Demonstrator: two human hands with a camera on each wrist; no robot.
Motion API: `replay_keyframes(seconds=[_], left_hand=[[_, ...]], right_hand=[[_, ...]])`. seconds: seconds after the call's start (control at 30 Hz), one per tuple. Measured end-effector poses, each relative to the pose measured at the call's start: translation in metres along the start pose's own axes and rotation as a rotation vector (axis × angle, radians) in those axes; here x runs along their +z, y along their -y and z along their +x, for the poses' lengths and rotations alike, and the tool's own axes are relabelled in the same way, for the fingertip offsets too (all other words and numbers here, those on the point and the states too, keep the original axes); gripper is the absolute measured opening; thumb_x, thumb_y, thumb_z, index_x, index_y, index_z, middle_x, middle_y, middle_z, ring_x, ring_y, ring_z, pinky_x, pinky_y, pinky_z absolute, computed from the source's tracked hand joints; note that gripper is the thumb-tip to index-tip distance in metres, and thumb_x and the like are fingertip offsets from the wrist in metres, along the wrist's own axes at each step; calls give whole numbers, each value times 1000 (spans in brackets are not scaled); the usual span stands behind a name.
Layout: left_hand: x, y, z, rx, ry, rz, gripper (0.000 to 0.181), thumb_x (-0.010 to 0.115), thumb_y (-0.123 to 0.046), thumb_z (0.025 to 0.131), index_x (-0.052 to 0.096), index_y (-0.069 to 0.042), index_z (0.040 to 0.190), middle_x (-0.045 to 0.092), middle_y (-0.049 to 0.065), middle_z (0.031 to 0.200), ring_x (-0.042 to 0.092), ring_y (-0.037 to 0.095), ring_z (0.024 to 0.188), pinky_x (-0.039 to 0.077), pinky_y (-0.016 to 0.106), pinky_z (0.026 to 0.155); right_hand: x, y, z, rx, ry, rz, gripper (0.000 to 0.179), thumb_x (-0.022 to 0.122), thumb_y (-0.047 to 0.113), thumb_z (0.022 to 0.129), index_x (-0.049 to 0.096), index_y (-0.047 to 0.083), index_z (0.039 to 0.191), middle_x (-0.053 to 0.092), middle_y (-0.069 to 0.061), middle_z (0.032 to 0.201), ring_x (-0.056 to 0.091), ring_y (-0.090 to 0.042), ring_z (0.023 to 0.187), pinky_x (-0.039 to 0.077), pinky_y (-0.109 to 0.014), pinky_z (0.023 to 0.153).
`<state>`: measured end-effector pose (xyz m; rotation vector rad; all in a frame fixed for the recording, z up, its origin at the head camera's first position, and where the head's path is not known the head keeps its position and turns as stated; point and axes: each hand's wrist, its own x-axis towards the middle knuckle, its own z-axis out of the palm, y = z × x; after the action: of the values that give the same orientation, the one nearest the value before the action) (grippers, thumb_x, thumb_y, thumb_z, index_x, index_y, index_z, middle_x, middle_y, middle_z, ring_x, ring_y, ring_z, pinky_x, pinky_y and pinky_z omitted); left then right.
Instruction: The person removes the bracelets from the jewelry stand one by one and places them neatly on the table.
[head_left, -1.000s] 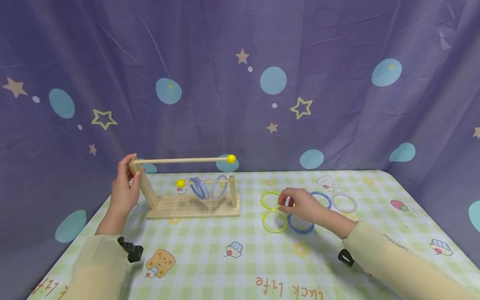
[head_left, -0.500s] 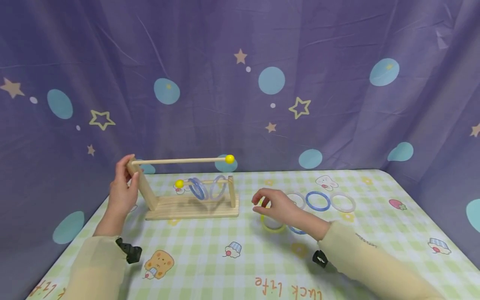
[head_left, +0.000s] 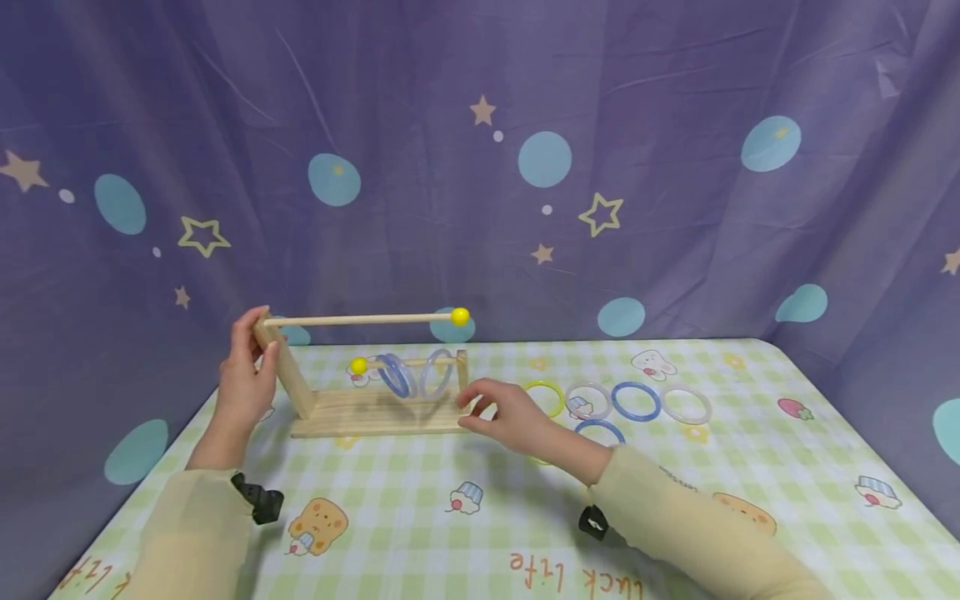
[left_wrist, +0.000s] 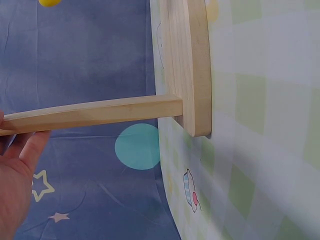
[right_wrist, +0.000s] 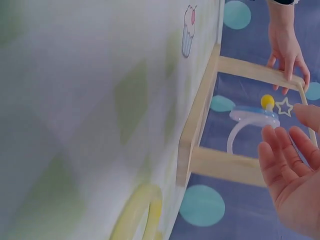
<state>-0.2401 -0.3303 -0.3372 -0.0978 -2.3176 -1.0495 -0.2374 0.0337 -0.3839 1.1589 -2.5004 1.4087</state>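
Observation:
My left hand (head_left: 247, 375) grips the top of the tall post (head_left: 291, 375) of a wooden rack (head_left: 360, 415). The left wrist view shows its fingers (left_wrist: 34, 150) against that post. From the tall post an upper rod (head_left: 360, 320) runs right to a yellow ball (head_left: 460, 317). A lower rod from the short post (head_left: 462, 367) ends in another yellow ball (head_left: 359, 366); a blue ring (head_left: 387, 379) and pale rings (head_left: 429, 392) hang on it. My right hand (head_left: 513, 417) is beside the short post, fingers loosely bent, holding nothing; contact cannot be told.
Right of the rack several rings lie flat on the checked tablecloth (head_left: 405, 508): a yellow ring (head_left: 562, 400), two clear ones, a blue ring (head_left: 636, 419) and a nearer blue ring (head_left: 600, 422). Another yellow ring is mostly hidden by my right hand. A purple curtain (head_left: 420, 250) hangs behind.
My right hand has moved left from above the rings to the rack's short post, carrying nothing. My left hand keeps its grip on the tall post. The rings have not moved.

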Motion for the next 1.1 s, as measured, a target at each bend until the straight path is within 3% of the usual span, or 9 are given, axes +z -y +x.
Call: replay_keyframes(seconds=[0.27,0.43,0.7,0.93,1.1], left_hand=[[-1,3,1,6,2,7,51,41,-2,103,25,-16,149,50,33,131,45,50,124,40,63,95],[-1,4,1,4,-6,4,51,42,-1,103,26,-16,149,49,33,132,46,50,123,40,63,95],[0,2,1,-1,-13,-12,52,44,-1,102,28,-17,149,50,32,133,48,48,122,41,61,96],[-1,0,1,-1,6,-12,51,42,-3,103,26,-16,150,50,35,130,45,51,123,40,64,96],[0,2,0,-1,2,-7,51,42,-3,103,27,-16,149,50,34,130,46,50,123,40,62,97]], right_hand=[[22,8,18,31,17,122,41,70,9,90,59,3,129,66,-9,118,66,-15,91,55,-23,67],[35,15,30,53,12,167,43,71,9,90,58,4,131,66,-10,120,66,-16,92,55,-21,69],[49,21,43,92,3,137,41,71,11,90,59,3,128,65,-10,121,66,-18,93,54,-20,71],[55,16,48,122,-14,117,41,72,13,90,59,4,128,63,-6,126,66,-15,96,54,-38,87],[57,13,48,133,-21,108,43,71,13,91,58,5,131,62,-6,128,66,-18,99,51,-40,93]])
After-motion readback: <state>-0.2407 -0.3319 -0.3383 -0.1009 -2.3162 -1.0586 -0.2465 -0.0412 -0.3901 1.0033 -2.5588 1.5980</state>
